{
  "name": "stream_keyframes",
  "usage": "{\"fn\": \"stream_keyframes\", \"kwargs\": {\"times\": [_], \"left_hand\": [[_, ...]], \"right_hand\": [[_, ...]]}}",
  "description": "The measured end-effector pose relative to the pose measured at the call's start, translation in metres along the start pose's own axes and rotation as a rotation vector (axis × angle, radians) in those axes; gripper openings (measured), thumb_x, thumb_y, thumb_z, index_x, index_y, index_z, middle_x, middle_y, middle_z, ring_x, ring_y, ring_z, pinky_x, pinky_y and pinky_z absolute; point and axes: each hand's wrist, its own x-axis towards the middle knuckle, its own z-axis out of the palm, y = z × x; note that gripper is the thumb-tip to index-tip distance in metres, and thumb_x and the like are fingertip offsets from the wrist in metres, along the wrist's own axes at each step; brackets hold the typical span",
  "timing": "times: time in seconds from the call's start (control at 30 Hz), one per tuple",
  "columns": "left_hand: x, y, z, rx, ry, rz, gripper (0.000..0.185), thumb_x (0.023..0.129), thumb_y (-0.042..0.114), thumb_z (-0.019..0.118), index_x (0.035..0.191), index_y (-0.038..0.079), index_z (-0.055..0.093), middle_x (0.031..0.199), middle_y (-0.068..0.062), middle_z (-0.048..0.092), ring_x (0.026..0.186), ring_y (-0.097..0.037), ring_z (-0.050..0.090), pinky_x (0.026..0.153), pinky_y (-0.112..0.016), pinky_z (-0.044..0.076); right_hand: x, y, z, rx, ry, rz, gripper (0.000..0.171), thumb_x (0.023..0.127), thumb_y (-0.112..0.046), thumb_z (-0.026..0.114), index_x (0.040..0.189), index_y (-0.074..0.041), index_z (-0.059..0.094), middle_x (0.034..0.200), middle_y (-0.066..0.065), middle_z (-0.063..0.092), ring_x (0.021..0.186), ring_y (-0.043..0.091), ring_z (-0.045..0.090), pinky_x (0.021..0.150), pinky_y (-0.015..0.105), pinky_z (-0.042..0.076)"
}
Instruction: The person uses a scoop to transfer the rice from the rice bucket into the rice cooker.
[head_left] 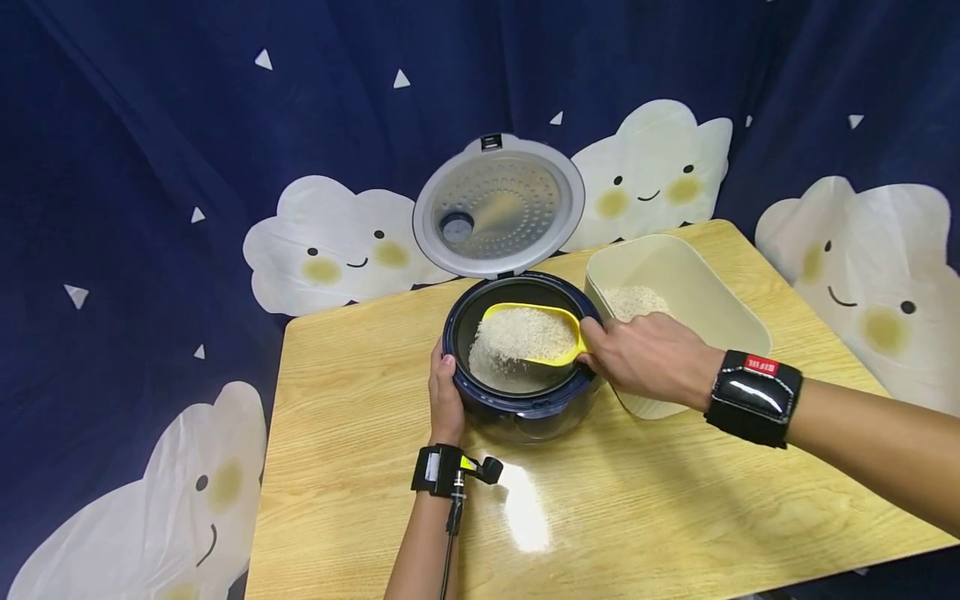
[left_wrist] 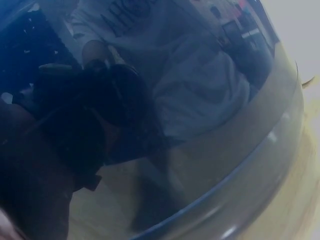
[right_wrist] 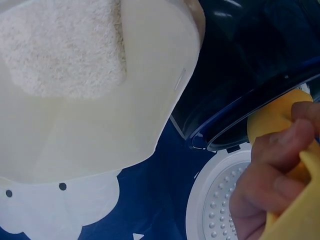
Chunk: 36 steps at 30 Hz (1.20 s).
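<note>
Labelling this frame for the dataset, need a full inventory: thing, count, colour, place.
Rice cooker: 1, dark blue, table centre, its round silver-grey lid hinged open at the back.
Scoop: 1, yellow, full of white rice, tilted over the cooker pot.
Rice in pot: 1 small heap, white, bottom of the pot.
Container: 1, cream, right of the cooker, some white rice inside.
Table: 1, light wood.
Backdrop: 1, navy curtain with white clouds, behind and around the table.
Wrist cameras: 2, black, one per wrist.
Left hand: 1, rests on the cooker's left rim.
Right hand: 1, grips the scoop handle.
</note>
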Motion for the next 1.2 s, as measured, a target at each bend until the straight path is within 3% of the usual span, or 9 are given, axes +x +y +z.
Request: {"fn": "stream_keyframes", "kwargs": {"times": [0.3, 0.5, 0.73, 1.2], "left_hand": [[-0.001, 0.003, 0.000, 0.001, 0.006, 0.008, 0.062, 0.097, 0.039, 0.036, 0.157, 0.023, 0.041, 0.161, -0.001, 0.046, 0.149, -0.021, 0.042, 0.126, -0.043, 0.026], [-0.002, 0.004, 0.000, 0.000, 0.017, -0.003, 0.063, 0.096, 0.041, 0.038, 0.157, 0.024, 0.042, 0.161, -0.002, 0.047, 0.148, -0.022, 0.042, 0.126, -0.045, 0.026], [-0.003, 0.006, 0.001, 0.008, 0.023, -0.007, 0.064, 0.096, 0.041, 0.038, 0.157, 0.023, 0.042, 0.161, -0.003, 0.047, 0.148, -0.023, 0.043, 0.126, -0.045, 0.026], [-0.003, 0.004, 0.000, 0.007, 0.029, 0.000, 0.063, 0.095, 0.041, 0.039, 0.156, 0.025, 0.044, 0.159, -0.002, 0.049, 0.146, -0.024, 0.045, 0.125, -0.046, 0.028]], "right_hand": [[0.002, 0.001, 0.003, -0.107, 0.062, -0.071, 0.026, 0.098, -0.024, 0.064, 0.089, -0.009, 0.046, 0.059, -0.001, 0.044, 0.042, 0.015, 0.043, 0.037, 0.034, 0.036], [0.003, 0.003, 0.003, -0.153, 0.096, -0.102, 0.029, 0.097, -0.028, 0.068, 0.091, -0.008, 0.047, 0.060, 0.002, 0.048, 0.042, 0.017, 0.047, 0.038, 0.036, 0.040], [0.004, 0.004, 0.001, -0.200, 0.132, -0.116, 0.030, 0.095, -0.029, 0.070, 0.093, -0.008, 0.048, 0.061, 0.004, 0.051, 0.042, 0.018, 0.047, 0.037, 0.036, 0.042], [0.003, 0.011, -0.001, -0.283, 0.213, -0.111, 0.017, 0.097, -0.015, 0.062, 0.102, -0.003, 0.052, 0.066, 0.007, 0.055, 0.045, 0.021, 0.052, 0.037, 0.036, 0.042]]}}
